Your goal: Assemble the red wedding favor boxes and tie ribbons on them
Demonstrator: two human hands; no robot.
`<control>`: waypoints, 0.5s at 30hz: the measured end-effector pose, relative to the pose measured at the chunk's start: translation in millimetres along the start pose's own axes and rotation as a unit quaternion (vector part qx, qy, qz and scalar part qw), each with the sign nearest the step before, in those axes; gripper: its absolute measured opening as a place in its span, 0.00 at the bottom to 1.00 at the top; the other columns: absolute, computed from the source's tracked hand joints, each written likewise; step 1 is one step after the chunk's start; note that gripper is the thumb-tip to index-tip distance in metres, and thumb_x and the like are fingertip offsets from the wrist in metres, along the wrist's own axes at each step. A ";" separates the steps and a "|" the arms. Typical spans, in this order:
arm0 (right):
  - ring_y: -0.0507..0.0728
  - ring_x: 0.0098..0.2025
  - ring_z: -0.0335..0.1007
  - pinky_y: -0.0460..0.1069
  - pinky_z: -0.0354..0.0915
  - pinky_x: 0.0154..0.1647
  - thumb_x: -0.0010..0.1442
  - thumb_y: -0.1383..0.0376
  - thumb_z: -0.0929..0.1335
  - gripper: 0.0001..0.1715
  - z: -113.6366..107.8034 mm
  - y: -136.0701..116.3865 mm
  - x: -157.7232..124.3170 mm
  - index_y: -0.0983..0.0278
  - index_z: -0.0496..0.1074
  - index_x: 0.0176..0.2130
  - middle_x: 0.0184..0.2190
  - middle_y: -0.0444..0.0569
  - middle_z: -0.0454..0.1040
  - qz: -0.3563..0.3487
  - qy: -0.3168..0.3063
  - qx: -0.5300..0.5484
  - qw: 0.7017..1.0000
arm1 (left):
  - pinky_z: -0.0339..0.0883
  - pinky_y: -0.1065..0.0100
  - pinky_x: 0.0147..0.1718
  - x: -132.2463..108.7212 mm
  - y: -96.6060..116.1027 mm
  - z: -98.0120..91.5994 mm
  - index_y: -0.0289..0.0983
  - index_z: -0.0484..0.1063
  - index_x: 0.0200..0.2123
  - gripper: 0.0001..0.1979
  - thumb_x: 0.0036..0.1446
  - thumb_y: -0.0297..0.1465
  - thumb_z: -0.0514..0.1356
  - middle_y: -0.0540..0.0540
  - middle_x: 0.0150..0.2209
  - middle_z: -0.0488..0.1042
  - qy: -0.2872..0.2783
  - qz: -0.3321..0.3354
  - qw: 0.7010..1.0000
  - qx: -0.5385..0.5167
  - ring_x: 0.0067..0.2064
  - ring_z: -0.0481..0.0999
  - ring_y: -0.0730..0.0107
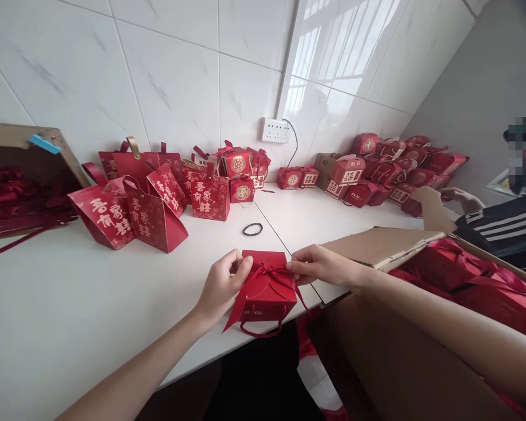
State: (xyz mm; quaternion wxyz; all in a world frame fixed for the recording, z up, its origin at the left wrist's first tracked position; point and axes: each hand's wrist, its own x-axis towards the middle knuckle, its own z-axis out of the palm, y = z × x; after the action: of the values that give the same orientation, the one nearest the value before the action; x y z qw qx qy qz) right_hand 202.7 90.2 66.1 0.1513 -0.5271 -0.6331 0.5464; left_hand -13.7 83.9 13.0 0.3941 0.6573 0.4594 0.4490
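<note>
A red gift box (269, 295) with a ribbon bow (267, 271) and a twisted cord handle (261, 334) sits at the table's front edge, in front of me. My left hand (223, 283) grips its upper left side, thumb on top by the bow; its other fingers are partly hidden. At the right side, my right hand (318, 266) pinches the ribbon between thumb and index finger. The ribbon's tails hang down both sides of the box. A dark elastic band (252, 229) lies on the table just beyond.
Several red bags (158, 202) stand at the back left, beside a carton of ribbons (26, 193). Red boxes (390, 164) are piled at the back right. An open cardboard carton (377, 248) of red boxes stands at my right. Another person's hands (447, 202) are beside the pile.
</note>
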 end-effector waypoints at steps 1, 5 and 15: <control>0.51 0.31 0.71 0.47 0.68 0.38 0.48 0.46 0.70 0.26 -0.3 0.3 -0.1 0.67 0.69 0.25 0.26 0.45 0.73 -0.004 0.003 -0.018 1.000 | 0.48 0.73 0.22 -0.3 0.3 -0.1 0.38 0.49 0.20 0.19 0.58 0.40 0.52 0.56 0.20 0.49 0.002 0.002 1.000 0.002 0.22 0.50 0.77; 0.49 0.28 0.67 0.45 0.66 0.34 0.50 0.48 0.70 0.24 -3.0 -3.3 -1.3 0.67 0.70 0.23 0.23 0.44 0.71 -0.018 -0.001 -0.074 0.997 | 0.48 0.73 0.22 -1.9 0.0 -0.7 0.38 0.49 0.20 0.19 0.58 0.38 0.52 0.56 0.20 0.49 0.001 0.007 1.000 0.001 0.22 0.50 0.78; 0.64 0.58 0.58 0.58 0.62 0.54 0.41 0.49 0.74 0.54 4.5 -6.5 -14.4 0.63 0.52 0.59 0.58 0.59 0.56 -0.188 0.044 -0.264 0.945 | 0.50 0.73 0.21 -2.1 0.2 0.5 0.38 0.51 0.21 0.19 0.58 0.41 0.52 0.55 0.20 0.50 -0.035 -0.027 0.996 -0.081 0.22 0.51 0.78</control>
State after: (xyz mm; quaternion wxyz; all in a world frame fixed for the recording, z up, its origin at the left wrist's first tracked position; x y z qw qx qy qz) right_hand 201.7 76.9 75.6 0.1340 -0.4434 -0.8349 0.2974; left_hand -13.6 81.7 12.5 0.4742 0.6256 0.4253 0.4505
